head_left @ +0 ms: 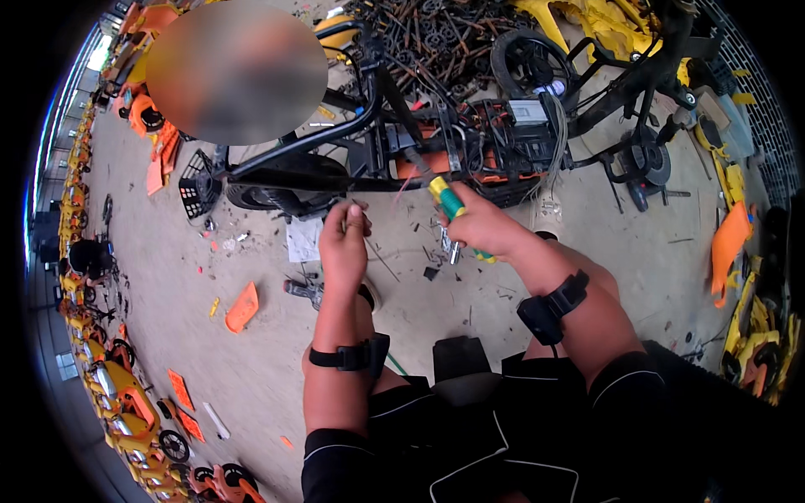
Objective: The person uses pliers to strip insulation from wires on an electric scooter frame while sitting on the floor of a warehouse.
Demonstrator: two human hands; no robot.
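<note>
A stripped scooter frame (302, 138) of black tubes lies before me, its wiring and metal parts exposed. My right hand (482, 222) is wrapped round a screwdriver (451, 201) with a green and yellow handle. Its grey shaft points up and left to the frame's lower tube. A short silver metal piece (454, 252) shows below that hand; whether I hold it too is unclear. My left hand (344, 235) is closed, thumb against the fingers, just below the lower tube. What it pinches, if anything, is too small to make out.
Behind the frame lies a heap of rusty metal parts (428, 42), with yellow panels (604, 29) beside it. A blurred patch covers the upper left. Orange panel pieces (242, 308) and small debris litter the floor. Yellow scooters (126, 402) line the left side.
</note>
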